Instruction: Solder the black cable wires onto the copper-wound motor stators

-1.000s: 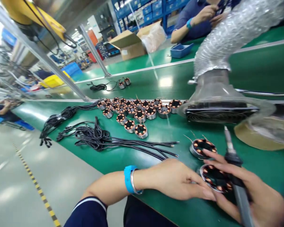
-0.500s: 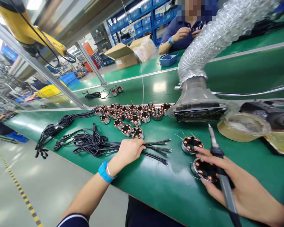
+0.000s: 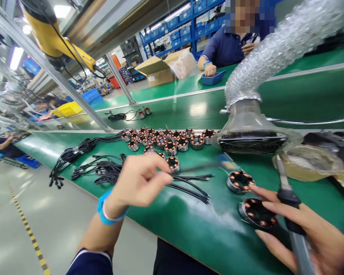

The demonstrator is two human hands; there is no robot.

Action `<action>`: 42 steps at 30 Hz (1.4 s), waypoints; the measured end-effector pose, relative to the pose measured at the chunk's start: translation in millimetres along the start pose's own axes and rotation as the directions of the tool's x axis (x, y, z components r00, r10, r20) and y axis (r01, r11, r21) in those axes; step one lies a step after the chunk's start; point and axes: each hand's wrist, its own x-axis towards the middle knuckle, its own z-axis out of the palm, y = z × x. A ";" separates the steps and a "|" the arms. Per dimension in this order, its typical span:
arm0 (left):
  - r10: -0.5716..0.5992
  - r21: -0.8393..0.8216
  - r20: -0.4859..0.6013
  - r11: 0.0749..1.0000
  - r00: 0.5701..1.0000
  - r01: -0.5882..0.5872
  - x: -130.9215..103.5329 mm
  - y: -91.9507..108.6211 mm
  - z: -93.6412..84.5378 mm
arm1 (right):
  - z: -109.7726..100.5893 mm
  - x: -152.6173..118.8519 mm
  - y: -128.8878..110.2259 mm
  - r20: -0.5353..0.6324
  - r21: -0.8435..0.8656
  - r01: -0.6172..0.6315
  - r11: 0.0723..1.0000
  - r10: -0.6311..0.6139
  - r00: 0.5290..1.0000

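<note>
My left hand (image 3: 145, 177) is raised over the green bench, thumb and forefinger pinched on a black cable (image 3: 199, 166) that is smeared by motion. Below it lies a bundle of black cables (image 3: 109, 171), with stripped ends pointing right. A soldering iron (image 3: 292, 214) rests in my right hand (image 3: 312, 229), its tip upward near the fan. The fingers of that hand reach round two copper-wound stators, the upper one (image 3: 240, 181) and the lower one (image 3: 258, 213). Several more stators (image 3: 171, 148) stand grouped at the bench's middle.
A fan hood (image 3: 250, 141) on a silver duct (image 3: 242, 86) hangs over the back right. Beside it sits a round yellowish container (image 3: 309, 164). Across the bench, a person's hand (image 3: 210, 70) is at a blue tray (image 3: 213, 79). Another cable bundle (image 3: 71, 152) lies left.
My left hand has lifted off the cable bundle and moved left with one cable. My right hand has shifted slightly right with the iron. The person opposite has lowered a hand to the blue tray.
</note>
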 end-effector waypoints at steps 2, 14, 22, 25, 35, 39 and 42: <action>-0.029 -0.004 0.312 0.999 0.950 0.032 -8.4 8.5 37.7 | -3.7 3.9 -15.8 0.065 0.082 0.009 0.997 -0.014 0.998; 0.005 -0.177 0.477 0.980 0.879 0.090 1.4 3.9 104.6 | 8.6 28.6 -37.0 0.028 0.216 0.038 0.976 -0.046 0.999; 0.002 -0.408 0.619 0.855 0.785 0.320 7.8 14.4 141.8 | 15.1 26.4 -36.5 -0.073 0.207 0.077 0.975 -0.063 0.995; -0.022 -0.477 0.659 0.761 0.752 0.440 1.2 4.3 147.2 | 18.6 23.9 -32.5 -0.063 0.282 0.038 0.959 -0.020 0.998; -0.149 -0.601 0.498 0.651 0.854 0.464 -20.8 2.0 164.3 | 27.6 24.3 -44.0 -0.155 0.073 0.090 0.993 -0.078 0.985; -0.236 -0.616 0.509 0.572 0.828 0.542 -20.8 3.4 167.8 | 34.3 18.7 -49.4 -0.162 0.002 0.109 0.994 -0.107 0.981; -0.194 -0.578 0.528 0.631 0.827 0.517 -13.6 2.1 161.6 | 33.8 16.3 -49.8 -0.125 -0.012 0.162 0.987 -0.163 0.979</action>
